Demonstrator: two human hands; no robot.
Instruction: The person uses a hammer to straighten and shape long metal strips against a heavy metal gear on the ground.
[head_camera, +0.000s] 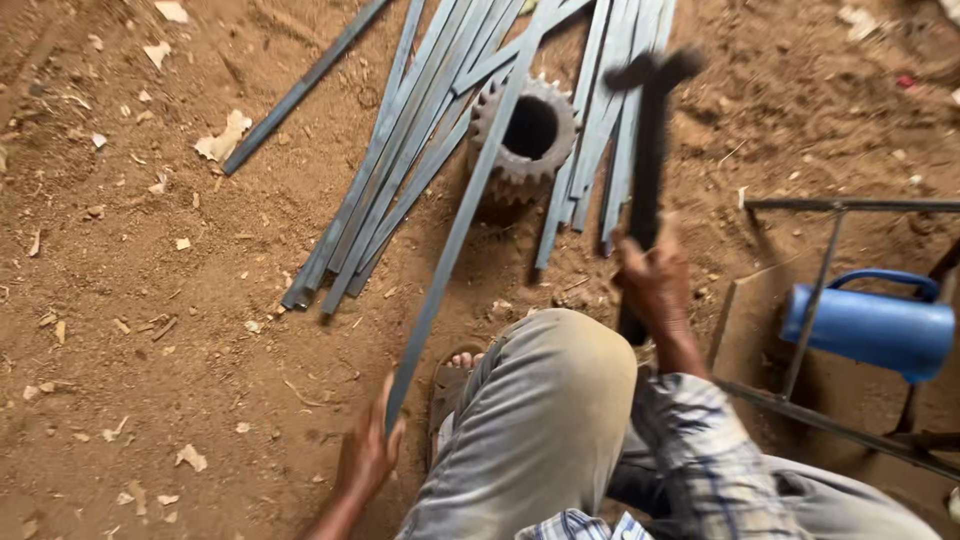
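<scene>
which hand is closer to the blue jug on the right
Right. The right hand, gripping a dark hammer, is just left of the blue jug; the left hand, holding a flat metal strip, is farther left, past the knee.

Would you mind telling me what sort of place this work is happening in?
Probably an informal metalworking yard on bare ground: flat steel strips lie piled on the dirt floor over a large gear, and the right hand holds a hammer.
</scene>
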